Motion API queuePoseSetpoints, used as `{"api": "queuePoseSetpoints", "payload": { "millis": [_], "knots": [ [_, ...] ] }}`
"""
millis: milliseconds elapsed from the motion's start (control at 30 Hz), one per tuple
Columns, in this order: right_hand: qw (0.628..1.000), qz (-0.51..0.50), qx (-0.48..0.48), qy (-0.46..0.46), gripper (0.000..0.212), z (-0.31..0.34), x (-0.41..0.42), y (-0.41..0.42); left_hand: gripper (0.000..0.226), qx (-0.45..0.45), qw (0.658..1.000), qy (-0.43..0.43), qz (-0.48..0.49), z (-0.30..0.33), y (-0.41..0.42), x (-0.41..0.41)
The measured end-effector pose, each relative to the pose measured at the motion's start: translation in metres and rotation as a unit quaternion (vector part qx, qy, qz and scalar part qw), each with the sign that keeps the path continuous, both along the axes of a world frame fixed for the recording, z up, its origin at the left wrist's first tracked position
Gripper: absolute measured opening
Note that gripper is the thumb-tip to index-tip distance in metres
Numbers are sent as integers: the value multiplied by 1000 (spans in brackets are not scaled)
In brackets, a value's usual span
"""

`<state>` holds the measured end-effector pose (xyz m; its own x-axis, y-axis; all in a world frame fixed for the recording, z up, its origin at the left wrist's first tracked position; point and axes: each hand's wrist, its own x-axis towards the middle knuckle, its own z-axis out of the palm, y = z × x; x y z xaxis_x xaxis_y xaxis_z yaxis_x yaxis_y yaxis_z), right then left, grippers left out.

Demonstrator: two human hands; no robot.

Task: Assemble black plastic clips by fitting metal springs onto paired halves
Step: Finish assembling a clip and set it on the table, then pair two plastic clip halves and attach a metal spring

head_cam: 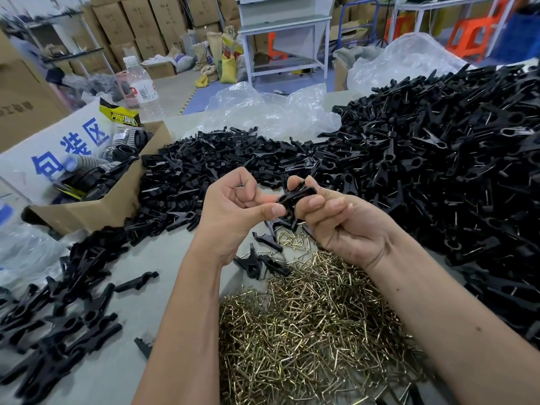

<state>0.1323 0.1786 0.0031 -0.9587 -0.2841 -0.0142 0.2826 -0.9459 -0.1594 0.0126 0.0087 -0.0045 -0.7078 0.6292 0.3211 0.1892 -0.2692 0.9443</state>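
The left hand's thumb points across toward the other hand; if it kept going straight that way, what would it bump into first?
Almost at once, the black clip half held between both hands: the left hand already has its thumb tip against it. Just beyond come the fingers of the right hand, though depth is hard to judge.

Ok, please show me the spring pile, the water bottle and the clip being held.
spring pile [306,323], head view, middle of the heap.
water bottle [143,89], head view, its label.
held clip [295,195], head view, black body between the hands.

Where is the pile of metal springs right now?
In the head view the metal springs lie heaped on the table, bottom centre, below both hands and between the forearms, with loose black clip halves to their left.
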Motion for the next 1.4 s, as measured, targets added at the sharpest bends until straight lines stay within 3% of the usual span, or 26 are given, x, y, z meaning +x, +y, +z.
{"api": "queuePoseSetpoints", "payload": {
  "millis": [400, 500, 567, 633, 667, 733, 767, 833, 867, 933, 1000, 1067, 1167, 1200, 1267, 1400],
  "knots": [
    [1000, 5, -12, 2, 16, 2, 1, 2, 48, 7, 1000, 18, -9, 2, 3, 3],
    [1000, 2, -2, 10, 22, 0, 3, 1, 49, 11, 1000, 23, -8, 1, 4, 3],
    [999, -12, 34, 18, 27, -2, 3, 2, 46, 14, 1000, 25, -12, 2, 4, 1],
    [985, -61, 156, 32, 28, 0, 1, 1, 41, 5, 1000, 29, 6, 2, -1, -3],
    [965, -103, 240, 35, 28, 2, 0, 1, 40, -14, 998, 37, 39, 2, -4, -6],
    [888, -205, 410, 14, 26, 6, -3, 1, 35, -110, 975, 83, 175, -2, -14, -15],
    [842, -255, 475, -3, 24, 8, -5, 3, 30, -182, 940, 122, 260, -4, -19, -21],
    [749, -347, 562, -46, 21, 9, -8, 8, 30, -345, 840, 196, 370, -8, -29, -29],
    [701, -385, 595, -75, 24, 9, -11, 12, 40, -422, 803, 199, 371, -11, -33, -31],
    [618, -447, 635, -123, 35, 8, -16, 17, 65, -518, 774, 148, 332, -17, -35, -32],
    [578, -489, 641, -129, 53, 8, -21, 18, 72, -553, 774, 114, 287, -21, -32, -29],
    [526, -516, 668, -107, 56, 10, -29, 13, 68, -554, 781, 119, 265, -22, -29, -29],
    [352, -503, 787, -52, 37, 18, -50, -5, 59, -536, 795, 146, 244, -18, -24, -32],
    [311, -474, 823, -24, 32, 20, -59, -12, 54, -532, 799, 149, 238, -17, -22, -32],
    [281, -378, 881, 30, 30, 23, -82, -22, 41, -526, 803, 158, 231, -17, -20, -32],
    [186, -152, 964, 114, 59, 18, -134, -31, 22, -446, 839, 185, 250, -20, -22, -34]
  ]
}}
